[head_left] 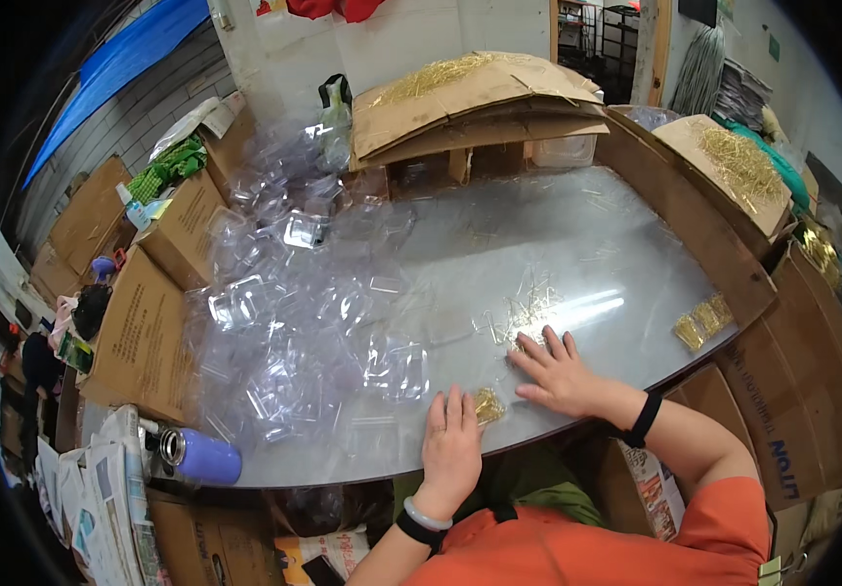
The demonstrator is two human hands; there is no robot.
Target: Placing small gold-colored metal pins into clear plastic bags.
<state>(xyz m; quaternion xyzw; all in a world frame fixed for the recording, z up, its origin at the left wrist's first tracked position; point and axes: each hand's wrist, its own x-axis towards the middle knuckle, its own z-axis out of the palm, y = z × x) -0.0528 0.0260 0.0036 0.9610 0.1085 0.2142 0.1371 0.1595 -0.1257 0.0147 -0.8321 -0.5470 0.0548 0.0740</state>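
Note:
My right hand (pixel 560 379) lies palm down on the grey tabletop (pixel 460 254), fingers spread. Its fingertips touch the near edge of a loose scatter of thin gold hairpin-like pieces (pixel 530 311). Closer to the table's front edge, my left hand (pixel 452 441) rests flat with its fingers straight and almost together. Against its right side is a small clear case (pixel 488 405) with gold pieces in it. Whether the left fingers touch that case is hard to make out. Neither hand grips anything.
Clear plastic cases (pixel 289 332) heap across the table's left half. Filled gold packs (pixel 704 322) lie at the right edge. Cardboard (pixel 480 98) bearing more gold pieces stands at the back. A purple bottle (pixel 201 456) lies near left; cardboard walls (pixel 685 210) border the right.

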